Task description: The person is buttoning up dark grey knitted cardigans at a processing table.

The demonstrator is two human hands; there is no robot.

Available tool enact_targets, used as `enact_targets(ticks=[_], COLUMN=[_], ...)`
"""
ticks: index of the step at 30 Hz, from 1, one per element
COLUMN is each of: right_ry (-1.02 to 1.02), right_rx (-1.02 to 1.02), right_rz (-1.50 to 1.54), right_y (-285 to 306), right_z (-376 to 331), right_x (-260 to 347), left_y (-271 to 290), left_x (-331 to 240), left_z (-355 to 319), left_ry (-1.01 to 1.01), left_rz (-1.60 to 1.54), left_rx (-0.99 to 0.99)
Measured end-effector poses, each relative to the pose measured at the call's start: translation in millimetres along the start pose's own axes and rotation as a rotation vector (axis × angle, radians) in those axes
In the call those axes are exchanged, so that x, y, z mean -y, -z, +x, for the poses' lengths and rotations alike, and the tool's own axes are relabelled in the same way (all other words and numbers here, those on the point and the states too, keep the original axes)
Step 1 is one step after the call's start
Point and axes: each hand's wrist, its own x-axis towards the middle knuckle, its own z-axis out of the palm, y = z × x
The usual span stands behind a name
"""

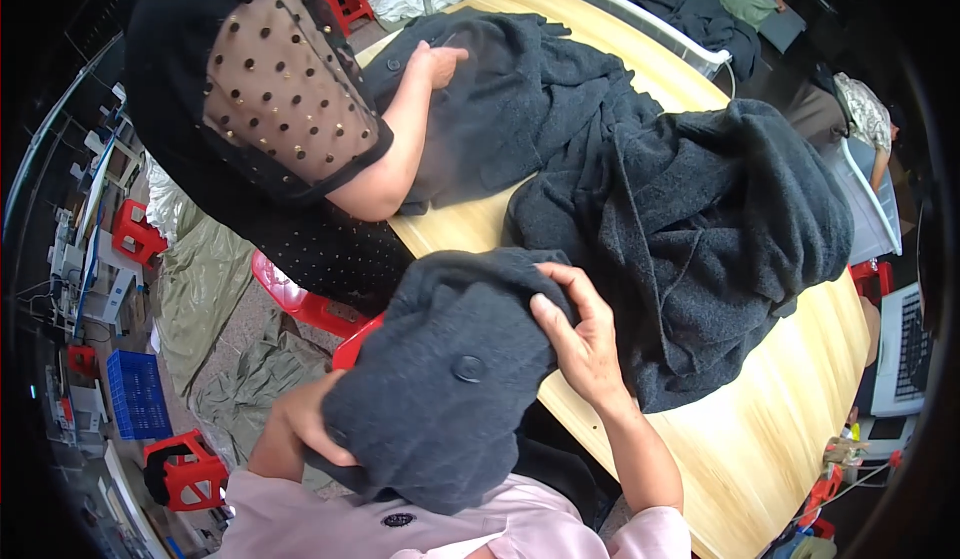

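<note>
A dark grey wool-like garment (440, 359), with a round dark button (468, 369) on its face, is bunched up in front of my chest. My left hand (320, 424) grips its lower left edge, the fingertips showing on the front and the rest partly covered by cloth. At its upper right edge my right hand (583, 334) pinches the fabric between thumb and fingers. Beyond it, a large heap of the same dark grey cloth (690, 239) lies on the light wooden table (700, 459). I cannot tell whether the garment in my hands joins that heap.
At the left a co-worker in a black dotted top (290, 89) rests a hand (437, 64) on another dark garment (500, 119). Red stools (190, 471), a blue crate (138, 394) and green-grey sheeting (205, 289) are on the floor. A white-railed cart with dark cloth (660, 4) stands behind the table.
</note>
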Motion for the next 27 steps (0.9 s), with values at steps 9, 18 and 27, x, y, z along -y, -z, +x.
enact_targets(ticks=[9, 18, 27], right_ry=[-0.021, 0.67, 1.093], right_rx=[0.715, 0.166, -0.449], right_rz=[-0.088, -1.101, -1.538], right_y=[0.4, 76.3, 136.1], right_z=[-3.9, 50.0, 238.8], right_x=[10.5, 97.8, 146.9], left_y=[26.6, -0.7, -23.1], left_x=[-11.9, -62.6, -105.9], left_z=[36.8, 80.3, 236.7], left_ry=[0.195, -0.019, -0.714], left_rz=[-0.023, 0.59, 1.779], left_rx=[0.17, -0.174, -1.165])
